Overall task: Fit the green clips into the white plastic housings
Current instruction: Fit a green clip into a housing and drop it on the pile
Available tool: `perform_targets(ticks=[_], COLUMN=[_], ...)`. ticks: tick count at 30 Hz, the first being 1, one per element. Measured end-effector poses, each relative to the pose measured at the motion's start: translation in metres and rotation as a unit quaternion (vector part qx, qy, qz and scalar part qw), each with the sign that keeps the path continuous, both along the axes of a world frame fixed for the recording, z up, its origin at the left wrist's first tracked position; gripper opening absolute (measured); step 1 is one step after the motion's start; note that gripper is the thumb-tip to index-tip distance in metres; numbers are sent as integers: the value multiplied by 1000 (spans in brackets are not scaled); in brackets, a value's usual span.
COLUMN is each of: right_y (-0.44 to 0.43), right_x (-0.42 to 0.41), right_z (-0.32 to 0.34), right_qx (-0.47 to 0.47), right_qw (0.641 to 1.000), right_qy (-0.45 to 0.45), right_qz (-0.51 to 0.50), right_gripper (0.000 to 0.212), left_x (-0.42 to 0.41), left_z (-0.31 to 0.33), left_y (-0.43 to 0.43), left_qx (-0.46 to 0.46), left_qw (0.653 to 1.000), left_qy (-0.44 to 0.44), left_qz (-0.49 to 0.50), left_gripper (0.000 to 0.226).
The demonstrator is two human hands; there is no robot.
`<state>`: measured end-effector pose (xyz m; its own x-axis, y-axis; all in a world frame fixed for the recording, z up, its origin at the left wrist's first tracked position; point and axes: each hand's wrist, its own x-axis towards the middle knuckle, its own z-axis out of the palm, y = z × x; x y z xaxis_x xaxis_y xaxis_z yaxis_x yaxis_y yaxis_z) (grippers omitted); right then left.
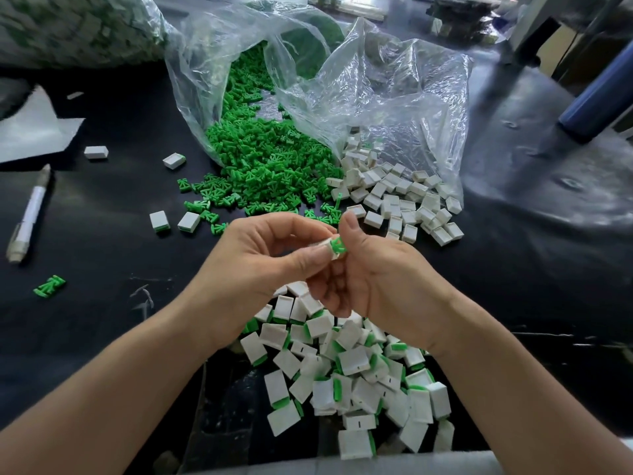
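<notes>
My left grip (270,255) pinches a housing (320,245), my right grip (373,279) pinches a clip (337,244) at its open end, both held above the desk (102,320) between the spilled clips (267,166) and the fitted pile (349,365).

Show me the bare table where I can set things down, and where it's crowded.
Bare table: right of the white housings and right hand; also left, between pen, stray green clip and left hand. Crowded: the green clips heap, the housings, the finished pile under the hands.
</notes>
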<state>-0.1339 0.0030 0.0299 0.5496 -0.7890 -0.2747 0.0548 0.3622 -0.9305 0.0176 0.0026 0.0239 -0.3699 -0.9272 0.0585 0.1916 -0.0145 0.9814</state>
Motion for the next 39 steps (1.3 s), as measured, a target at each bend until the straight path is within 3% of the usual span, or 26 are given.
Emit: perform_targets(ticks=[13, 17, 25, 35, 39], right_y=[7, 6, 3, 3, 5], right_x=[8, 8, 4, 1, 0], right_z=[-2, -3, 0, 0, 3], right_qx=[-44, -54, -39, -89, -108], right_qw=[996, 995, 997, 989, 982], right_qy=[52, 64, 55, 117, 156], right_qz=[-52, -46, -30, -22, -13], right_gripper=[54, 65, 43, 57, 48], left_x=[-5, -4, 0, 1, -1], left_z=[0, -1, -2, 0, 2], left_y=[3, 2, -1, -1, 2], left_qx=[-50, -40, -6, 23, 11], left_qw=[999, 999, 1000, 999, 1000], left_qy=[12, 13, 7, 3, 2], left_qz=[15, 14, 17, 26, 12], left_gripper=[19, 20, 23, 20, 17])
